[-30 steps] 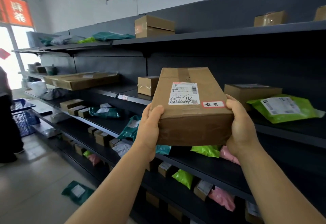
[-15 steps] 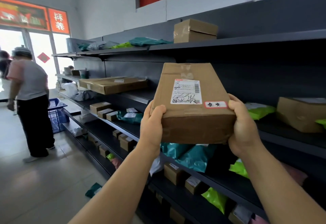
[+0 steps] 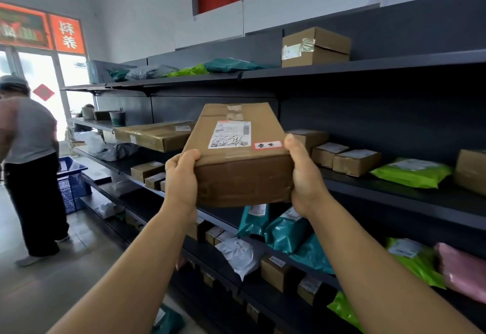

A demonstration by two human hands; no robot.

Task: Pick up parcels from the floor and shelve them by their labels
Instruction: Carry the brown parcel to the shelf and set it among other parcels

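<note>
Two hands on it: left hand (image 3: 181,178) at 9 o'clock, right hand (image 3: 306,176) at 3, clamping the cardboard parcel (image 3: 238,157) mid-air before the shelves (image 3: 394,191). Looks stiff, tape slick, probably light-ish; end grips seem right.

Both forearms come up from the lower edge of the view bare from wrist to as far up as can be seen, with no sleeve, cuff or glove showing on either. The left hand (image 3: 181,180) carries no ring, watch or band that can be made out, and its wrist is plain. The right hand (image 3: 305,176) is likewise unadorned, with short thumbnails on both and nothing worn at the wrist; any clothing on the upper arms lies outside the view.
</note>
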